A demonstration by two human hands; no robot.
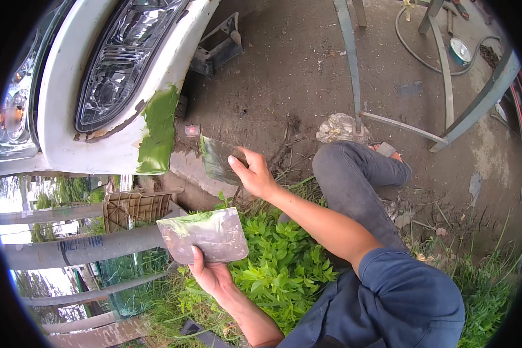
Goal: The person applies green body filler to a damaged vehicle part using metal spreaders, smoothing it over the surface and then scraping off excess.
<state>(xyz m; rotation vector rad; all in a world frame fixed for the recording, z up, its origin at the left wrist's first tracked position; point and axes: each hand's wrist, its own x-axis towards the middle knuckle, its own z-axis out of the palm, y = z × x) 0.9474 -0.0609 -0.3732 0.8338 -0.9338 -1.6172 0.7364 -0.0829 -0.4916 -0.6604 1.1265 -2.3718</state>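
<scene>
My left hand [213,278] grips a flat, pale, smeared mixing plate [209,239] by its near edge, the thumb on top. Green putty streaks the plate's far side. Farther up, my right hand [254,173] is closed on a thin, flat putty spreader [219,163], thumb on its face. A little green shows along the spreader's left edge. Just left of the spreader, and apart from it, is the white bumper [113,155] of a vehicle. A wet-looking band of green putty [159,133] covers its corner below the headlight [119,69].
Leafy green plants [278,249] grow between my arms. Metal bars [81,249] run along the left. A metal frame [446,75] stands on the dirt ground at the far right, near a round tin [459,51] and a hose [406,49]. A dark bracket [219,46] lies behind the bumper.
</scene>
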